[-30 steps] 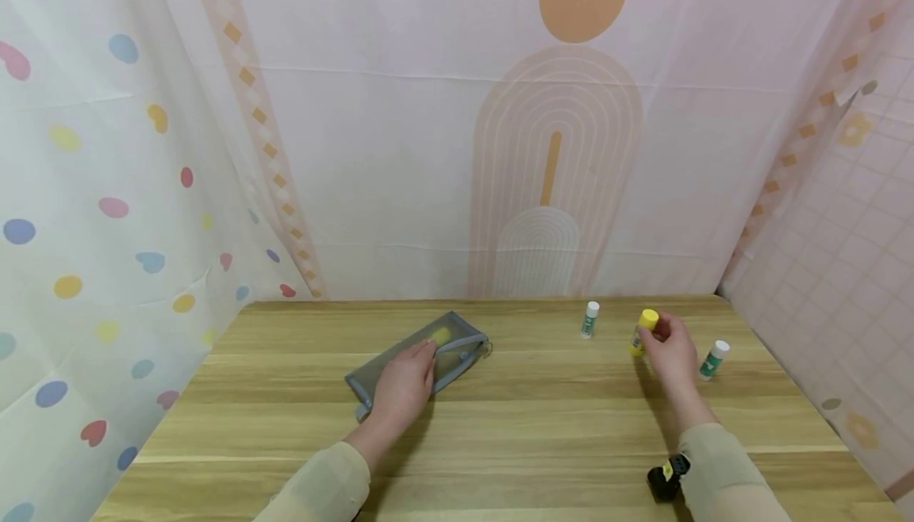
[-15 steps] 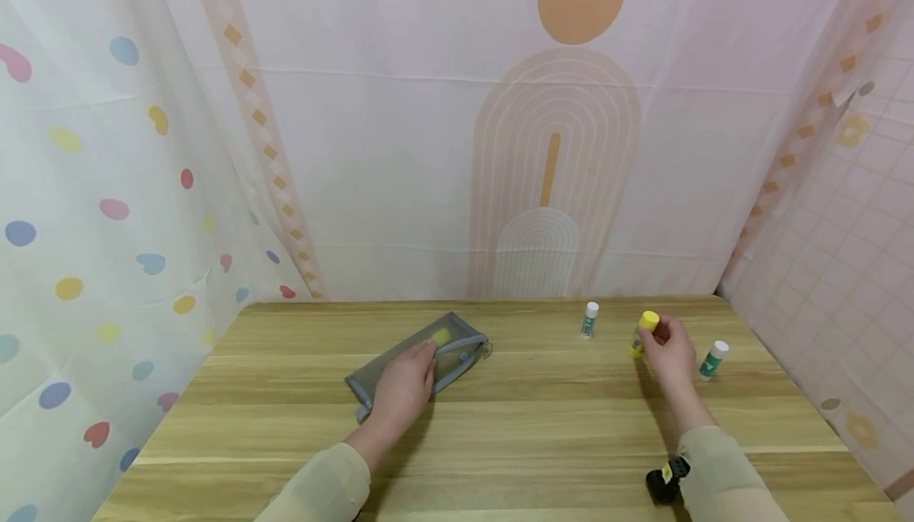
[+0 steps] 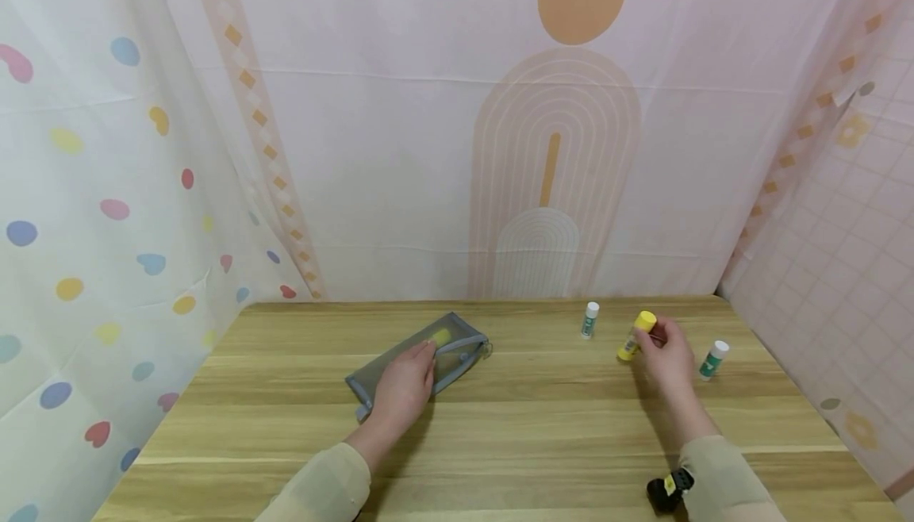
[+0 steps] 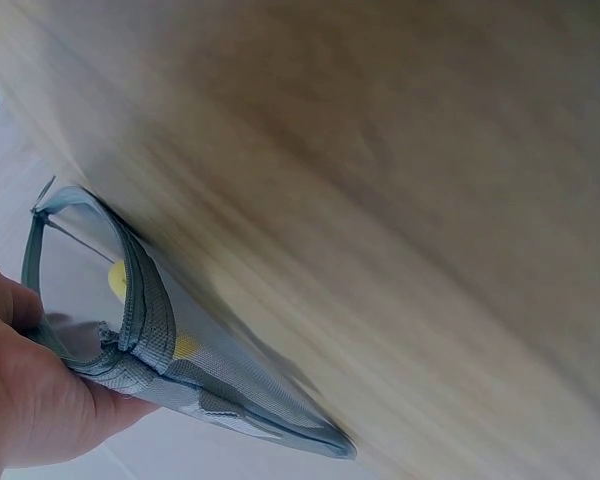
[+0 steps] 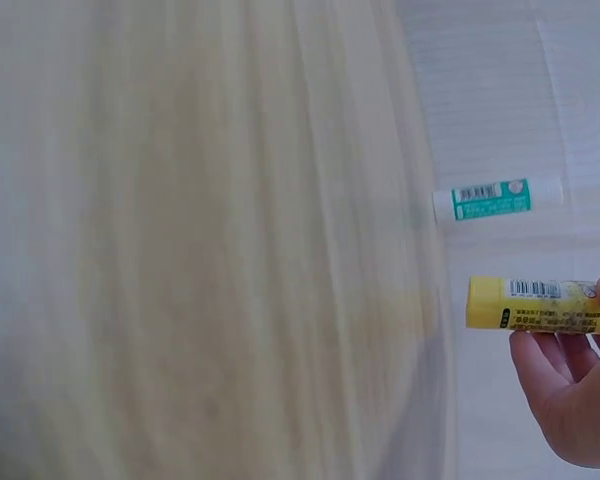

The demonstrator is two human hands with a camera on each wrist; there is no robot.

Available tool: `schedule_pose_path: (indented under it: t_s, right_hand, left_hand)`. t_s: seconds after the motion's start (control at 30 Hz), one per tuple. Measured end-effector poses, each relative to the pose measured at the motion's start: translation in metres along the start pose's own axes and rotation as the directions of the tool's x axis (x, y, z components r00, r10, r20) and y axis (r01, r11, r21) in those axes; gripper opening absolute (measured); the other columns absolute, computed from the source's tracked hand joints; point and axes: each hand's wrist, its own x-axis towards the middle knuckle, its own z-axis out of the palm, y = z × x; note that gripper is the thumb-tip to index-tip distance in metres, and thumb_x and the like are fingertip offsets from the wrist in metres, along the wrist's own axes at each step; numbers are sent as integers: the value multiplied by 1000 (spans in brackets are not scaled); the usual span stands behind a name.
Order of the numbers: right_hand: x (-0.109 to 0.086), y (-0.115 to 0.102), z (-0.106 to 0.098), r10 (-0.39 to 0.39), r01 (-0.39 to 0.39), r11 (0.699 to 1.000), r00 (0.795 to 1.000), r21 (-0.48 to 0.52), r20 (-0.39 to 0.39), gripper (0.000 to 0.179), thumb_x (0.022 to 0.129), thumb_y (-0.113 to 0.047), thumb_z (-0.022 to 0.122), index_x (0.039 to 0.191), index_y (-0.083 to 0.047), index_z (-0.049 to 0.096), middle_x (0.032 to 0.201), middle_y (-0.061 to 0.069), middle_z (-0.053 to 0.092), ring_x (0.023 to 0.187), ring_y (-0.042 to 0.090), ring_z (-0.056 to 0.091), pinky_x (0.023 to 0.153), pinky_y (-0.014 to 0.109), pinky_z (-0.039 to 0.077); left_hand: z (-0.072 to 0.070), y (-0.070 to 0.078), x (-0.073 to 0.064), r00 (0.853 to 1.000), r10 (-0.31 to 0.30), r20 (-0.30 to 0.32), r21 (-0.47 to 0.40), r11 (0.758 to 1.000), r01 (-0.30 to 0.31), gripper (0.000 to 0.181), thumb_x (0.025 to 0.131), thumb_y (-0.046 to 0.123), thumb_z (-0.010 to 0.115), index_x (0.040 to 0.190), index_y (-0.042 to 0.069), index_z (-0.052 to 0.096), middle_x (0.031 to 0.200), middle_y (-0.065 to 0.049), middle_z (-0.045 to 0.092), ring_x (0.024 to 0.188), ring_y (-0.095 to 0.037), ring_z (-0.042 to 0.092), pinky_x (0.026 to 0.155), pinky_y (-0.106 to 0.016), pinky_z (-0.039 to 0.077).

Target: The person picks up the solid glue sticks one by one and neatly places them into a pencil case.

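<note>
My left hand [image 3: 404, 383] holds a grey mesh zip pouch [image 3: 460, 332] at the left of the table. In the left wrist view the pouch [image 4: 160, 330] gapes, its rim pinched between thumb and fingers, and something yellow [image 4: 117, 279] shows inside. At the right, my right hand [image 3: 670, 355] grips a yellow glue stick [image 3: 635, 337] by its upper part. It leans, cap up, and in the right wrist view the base of this glue stick [image 5: 490, 303] looks slightly off the tabletop. Two white-and-green glue sticks stand upright, one left [image 3: 589, 320] of that hand, one right [image 3: 714, 360].
The wooden table [image 3: 528, 427] meets a patterned curtain [image 3: 400, 173] at its back edge, with more curtains on both sides. A small black device [image 3: 668, 492] is at the right wrist, beside the sleeve.
My right hand has shifted slightly left, and the yellow glue stick has tipped, its base swinging left. The left hand and pouch stay where they were.
</note>
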Motion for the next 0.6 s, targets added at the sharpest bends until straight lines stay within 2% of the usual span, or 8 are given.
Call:
schedule_pose_path:
  t_s: [0.1, 0.2, 0.4, 0.6]
  right_hand:
    - [-2, -1, 3, -11, 11, 999, 1000, 52, 2, 42, 102, -14, 54, 135, 11, 44, 129, 30, 51, 118, 38, 53, 81, 12, 50]
    - [-5, -1, 6, -19, 17, 995, 1000, 100, 19, 41, 101, -10, 54, 133, 12, 44, 128, 31, 51, 117, 37, 53, 72, 3, 45]
    - [-12, -4, 12, -12, 4, 993, 998, 122, 63, 41, 101, -10, 55, 133, 13, 43, 128, 33, 51, 115, 36, 54, 77, 11, 52]
    - [-18, -8, 19, -23, 7, 986, 995, 167, 96, 37, 101, -7, 56, 129, 14, 45, 126, 33, 53, 107, 29, 58, 82, 22, 56]
  left_hand:
    - [0, 0, 0, 1000, -5, 5, -7, 1000, 5, 30, 93, 4, 66, 122, -4, 66, 120, -21, 67, 107, -38, 65, 89, -48, 55]
    - [0, -1, 0, 1000, -2, 7, -8, 1000, 2, 30, 93, 4, 66, 122, -4, 66, 120, -21, 67, 107, -38, 65, 89, -48, 55]
    - [2, -1, 0, 1000, 4, -6, -13, 1000, -4, 29, 92, 4, 67, 121, -4, 67, 119, -21, 67, 106, -38, 66, 88, -49, 56]
    - [2, -1, 0, 1000, 2, 6, -9, 1000, -2, 30, 93, 4, 67, 121, -4, 67, 119, -21, 67, 106, -38, 65, 88, -49, 55]
